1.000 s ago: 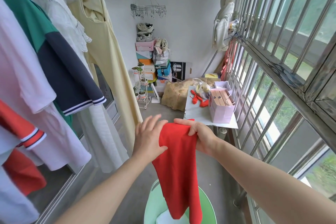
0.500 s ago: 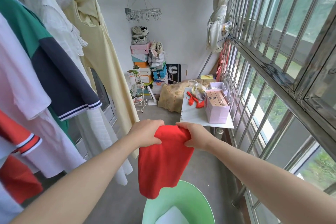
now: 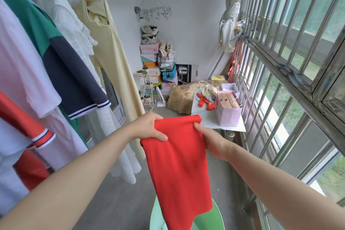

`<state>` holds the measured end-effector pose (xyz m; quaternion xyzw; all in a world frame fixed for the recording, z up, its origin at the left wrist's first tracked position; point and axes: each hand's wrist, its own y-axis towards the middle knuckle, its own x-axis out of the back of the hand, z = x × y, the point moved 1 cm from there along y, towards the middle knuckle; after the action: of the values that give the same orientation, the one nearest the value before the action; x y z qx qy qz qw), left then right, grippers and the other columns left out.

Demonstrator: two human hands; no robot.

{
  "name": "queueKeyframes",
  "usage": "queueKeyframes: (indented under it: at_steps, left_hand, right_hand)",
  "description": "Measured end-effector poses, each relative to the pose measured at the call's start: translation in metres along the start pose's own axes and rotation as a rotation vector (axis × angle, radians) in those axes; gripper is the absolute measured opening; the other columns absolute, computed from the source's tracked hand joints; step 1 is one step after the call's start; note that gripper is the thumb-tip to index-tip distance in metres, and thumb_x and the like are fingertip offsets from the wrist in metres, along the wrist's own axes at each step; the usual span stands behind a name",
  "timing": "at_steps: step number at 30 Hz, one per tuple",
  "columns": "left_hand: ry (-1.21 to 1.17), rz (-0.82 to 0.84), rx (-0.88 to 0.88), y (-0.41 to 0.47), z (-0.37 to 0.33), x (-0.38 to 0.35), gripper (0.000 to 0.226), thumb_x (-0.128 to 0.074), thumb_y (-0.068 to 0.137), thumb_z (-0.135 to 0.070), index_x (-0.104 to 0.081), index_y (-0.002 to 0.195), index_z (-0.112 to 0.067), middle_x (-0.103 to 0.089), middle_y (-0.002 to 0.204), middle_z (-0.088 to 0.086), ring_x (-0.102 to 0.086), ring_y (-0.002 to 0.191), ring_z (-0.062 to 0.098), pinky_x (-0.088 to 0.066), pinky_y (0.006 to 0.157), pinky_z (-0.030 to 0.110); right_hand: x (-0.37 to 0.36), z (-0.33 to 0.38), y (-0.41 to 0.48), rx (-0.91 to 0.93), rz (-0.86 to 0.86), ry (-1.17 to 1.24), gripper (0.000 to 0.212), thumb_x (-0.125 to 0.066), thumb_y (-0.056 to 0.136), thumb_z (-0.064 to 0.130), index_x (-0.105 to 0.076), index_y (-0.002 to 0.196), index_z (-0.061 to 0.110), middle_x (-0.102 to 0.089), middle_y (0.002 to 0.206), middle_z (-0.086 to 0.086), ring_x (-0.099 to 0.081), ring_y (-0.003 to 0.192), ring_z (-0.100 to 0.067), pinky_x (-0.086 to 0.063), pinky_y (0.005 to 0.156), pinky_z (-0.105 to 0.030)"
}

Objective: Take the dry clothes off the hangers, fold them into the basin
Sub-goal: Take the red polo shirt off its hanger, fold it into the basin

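A row of hanging clothes crowds the left side of the narrow balcony: a pink T-shirt (image 3: 22,73), a green and navy shirt (image 3: 56,46), a white lace garment (image 3: 74,28) and a long pale yellow dress (image 3: 110,46), whose hem hangs just beside the left forearm. Window bars (image 3: 280,61) close off the right side. Straight ahead, a white desk (image 3: 211,120) carries a pink paper bag (image 3: 228,112) and some small red pieces; behind it stand stacked shoe boxes (image 3: 151,58) with sneakers on top, and a metal clip hanger (image 3: 155,12) dangles from above.

The red garment (image 3: 179,164) hangs in the middle of the view, between the 2 outstretched arms, and drapes down over the green basin (image 3: 211,218) on the floor, hiding much of its opening. Something pale lies in the basin, mostly hidden.

The left hand (image 3: 147,127) grips the garment's top left corner, its fingers curled over the upper edge and the thumb pressed on the front. The right hand (image 3: 209,140) pinches the top right edge, thumb in front, its fingers tucked behind the cloth. Both arms reach forward at about the same height, holding the top edge stretched between them.
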<state>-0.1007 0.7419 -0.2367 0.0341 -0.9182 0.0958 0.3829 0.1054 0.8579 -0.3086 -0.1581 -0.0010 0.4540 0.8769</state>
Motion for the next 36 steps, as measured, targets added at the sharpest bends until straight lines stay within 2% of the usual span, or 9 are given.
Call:
queueKeyframes:
  at_steps: [6,11,14,17,21,23,27,32,36]
  left_hand:
    - [-0.149,0.077,0.072,-0.002,-0.005,-0.001,0.024,-0.085,0.067,-0.013,-0.069,0.085,-0.011,-0.07,0.079,0.003,-0.065,0.069,0.013,-0.052,0.063,0.03]
    - [-0.287,0.084,0.164,-0.005,0.008,0.008,0.061,-0.086,0.05,-0.034,-0.067,0.098,-0.001,-0.071,0.094,0.019,-0.066,0.081,0.026,-0.054,0.076,0.05]
    - [-0.443,0.042,0.192,-0.008,0.009,0.013,0.051,-0.085,0.055,-0.033,-0.068,0.094,-0.006,-0.07,0.081,0.012,-0.065,0.064,0.02,-0.053,0.058,0.032]
    - [-1.015,-0.086,0.23,-0.011,0.014,0.008,0.037,-0.07,0.078,-0.04,-0.068,0.096,-0.008,-0.072,0.08,0.007,-0.068,0.066,0.016,-0.052,0.066,0.027]
    - [-1.59,-0.297,0.367,-0.015,0.041,-0.057,0.052,-0.033,0.099,-0.05,-0.06,0.12,-0.011,-0.066,0.115,0.012,-0.059,0.112,0.025,-0.042,0.096,0.041]
    - [-1.579,-0.348,0.527,-0.02,0.044,-0.091,0.048,-0.031,0.1,-0.045,-0.059,0.119,-0.01,-0.066,0.115,0.018,-0.054,0.114,0.031,-0.04,0.097,0.042]
    - [-1.523,-0.122,0.499,-0.018,0.038,-0.097,0.077,-0.034,0.085,-0.073,-0.075,0.099,-0.01,-0.072,0.104,0.016,-0.07,0.09,0.028,-0.049,0.083,0.04]
    - [-1.309,-0.084,0.562,-0.013,0.045,-0.093,0.02,-0.062,0.087,-0.023,-0.07,0.095,-0.005,-0.073,0.084,0.014,-0.072,0.07,0.024,-0.059,0.064,0.035]
    - [-1.184,-0.181,0.643,-0.011,0.052,-0.093,0.033,-0.065,0.082,-0.005,-0.062,0.115,-0.001,-0.072,0.087,0.015,-0.071,0.066,0.024,-0.059,0.057,0.035]
  right_hand:
    - [-0.011,-0.026,-0.013,-0.042,0.094,-0.234,0.047,-0.075,0.079,0.01,-0.059,0.123,0.011,-0.065,0.122,-0.004,-0.063,0.109,-0.015,-0.051,0.09,-0.02]
    - [-0.01,-0.029,-0.013,-0.138,0.018,0.085,0.019,-0.056,0.093,0.019,-0.067,0.105,0.01,-0.072,0.103,-0.005,-0.069,0.088,-0.012,-0.054,0.083,-0.022]
    - [-0.014,-0.018,-0.015,-0.168,0.007,0.199,0.023,-0.051,0.095,0.025,-0.066,0.104,0.01,-0.073,0.097,-0.006,-0.07,0.083,-0.014,-0.056,0.079,-0.027]
    - [-0.02,-0.006,-0.014,-0.205,-0.033,0.24,0.031,-0.048,0.096,0.034,-0.064,0.109,0.011,-0.071,0.1,-0.009,-0.068,0.086,-0.019,-0.056,0.078,-0.031]
    - [-0.022,0.005,-0.008,-0.257,-0.065,0.332,0.042,-0.05,0.094,0.042,-0.064,0.114,0.008,-0.071,0.1,-0.012,-0.069,0.086,-0.021,-0.054,0.076,-0.033]
    - [-0.022,0.007,-0.005,-0.284,-0.091,0.273,0.041,-0.05,0.094,0.042,-0.066,0.104,0.006,-0.073,0.088,-0.011,-0.068,0.079,-0.021,-0.054,0.075,-0.033]
    - [-0.011,0.002,-0.002,-0.339,-0.253,0.152,0.037,-0.049,0.096,0.041,-0.062,0.086,0.008,-0.066,0.072,-0.01,-0.06,0.07,-0.021,-0.05,0.068,-0.033]
    - [-0.007,-0.006,-0.004,-0.374,-0.119,0.171,0.031,-0.061,0.09,0.028,-0.066,0.11,0.005,-0.069,0.099,-0.013,-0.065,0.085,-0.024,-0.054,0.075,-0.034]
    - [-0.003,-0.008,-0.007,-0.196,-0.052,0.144,0.058,-0.064,0.083,-0.004,-0.044,0.137,0.005,-0.063,0.117,-0.015,-0.066,0.092,-0.025,-0.057,0.079,-0.037]
